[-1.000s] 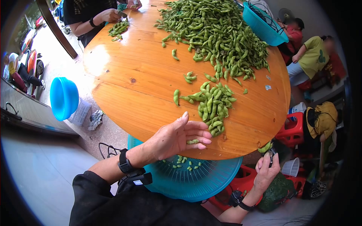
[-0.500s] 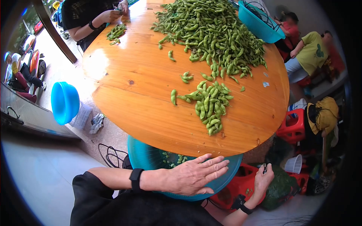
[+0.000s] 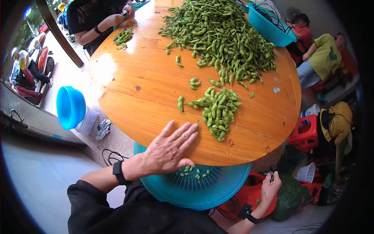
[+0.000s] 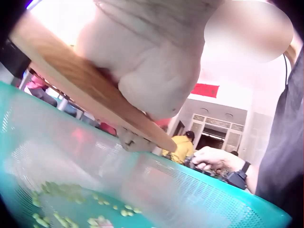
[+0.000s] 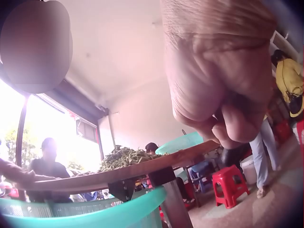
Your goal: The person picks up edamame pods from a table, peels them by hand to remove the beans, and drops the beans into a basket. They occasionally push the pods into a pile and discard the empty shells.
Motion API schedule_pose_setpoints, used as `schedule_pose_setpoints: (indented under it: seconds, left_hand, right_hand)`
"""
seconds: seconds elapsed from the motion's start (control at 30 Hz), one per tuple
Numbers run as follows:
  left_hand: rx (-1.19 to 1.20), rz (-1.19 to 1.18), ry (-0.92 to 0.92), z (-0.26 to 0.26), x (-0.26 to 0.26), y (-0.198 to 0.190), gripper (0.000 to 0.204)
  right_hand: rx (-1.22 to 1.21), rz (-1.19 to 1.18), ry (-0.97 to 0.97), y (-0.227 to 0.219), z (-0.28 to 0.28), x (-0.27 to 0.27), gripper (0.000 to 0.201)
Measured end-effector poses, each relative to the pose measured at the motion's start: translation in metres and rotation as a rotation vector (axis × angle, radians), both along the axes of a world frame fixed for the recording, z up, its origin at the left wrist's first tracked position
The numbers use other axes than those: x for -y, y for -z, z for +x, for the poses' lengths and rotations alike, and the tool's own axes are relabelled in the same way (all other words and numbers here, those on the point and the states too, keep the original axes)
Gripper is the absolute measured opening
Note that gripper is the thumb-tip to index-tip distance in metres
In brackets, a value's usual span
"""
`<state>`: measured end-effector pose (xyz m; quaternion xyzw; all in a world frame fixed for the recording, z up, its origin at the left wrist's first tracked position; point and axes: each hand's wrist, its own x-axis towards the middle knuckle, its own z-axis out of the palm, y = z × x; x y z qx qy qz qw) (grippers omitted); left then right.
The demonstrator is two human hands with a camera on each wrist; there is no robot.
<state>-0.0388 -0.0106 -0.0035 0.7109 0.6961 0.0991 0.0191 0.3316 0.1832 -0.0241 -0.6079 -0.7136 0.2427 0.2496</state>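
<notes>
My left hand (image 3: 165, 152) lies palm down with straight fingers at the near edge of the wooden table (image 3: 148, 105), left of a small heap of green pods (image 3: 220, 111). Beneath that edge, a teal basket (image 3: 194, 195) holds loose shelled beans (image 3: 198, 173), which the left wrist view shows too. Off the table's right side, my right hand (image 3: 270, 189) has its fingers curled round a small dark tool (image 3: 272, 171). The right wrist view shows those curled fingers from below, the tool partly hidden.
A large pile of pods (image 3: 218, 35) covers the far side, beside a teal tub (image 3: 270, 27). Another person's hands (image 3: 122, 15) work at the far left near some pods. Red stools (image 3: 304, 134) stand at right, blue basins (image 3: 71, 108) at left.
My left hand has turned from palm up with a pod at its fingers to palm down, and moved left onto the table edge. My right hand has lowered slightly; the pod at its tool is gone.
</notes>
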Motion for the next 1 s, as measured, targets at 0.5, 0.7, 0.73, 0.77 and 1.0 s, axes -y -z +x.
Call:
schedule_pose_setpoints:
  seconds: [0.5, 0.7, 0.73, 0.77, 1.0]
  left_hand:
    - [0.261, 0.544, -0.705, -0.13, 0.07, -0.042, 0.019]
    - [0.299, 0.221, 0.213, 0.011, 0.005, -0.005, 0.043]
    - [0.318, 0.189, 0.262, 0.03, 0.001, 0.005, 0.053]
    - [0.337, 0.156, 0.31, 0.046, -0.003, 0.012, 0.064]
    - [0.078, 0.024, 0.206, 0.002, -0.015, 0.011, 0.081]
  right_hand:
    - [0.0, -0.069, -0.029, -0.008, -0.019, -0.007, 0.03]
    - [0.024, -0.044, -0.085, -0.02, -0.031, -0.006, 0.028]
    - [0.043, -0.029, -0.096, -0.019, -0.028, -0.006, 0.028]
    - [0.063, -0.015, -0.107, -0.019, -0.026, -0.006, 0.028]
    - [-0.037, -0.111, -0.009, -0.007, -0.004, -0.01, 0.028]
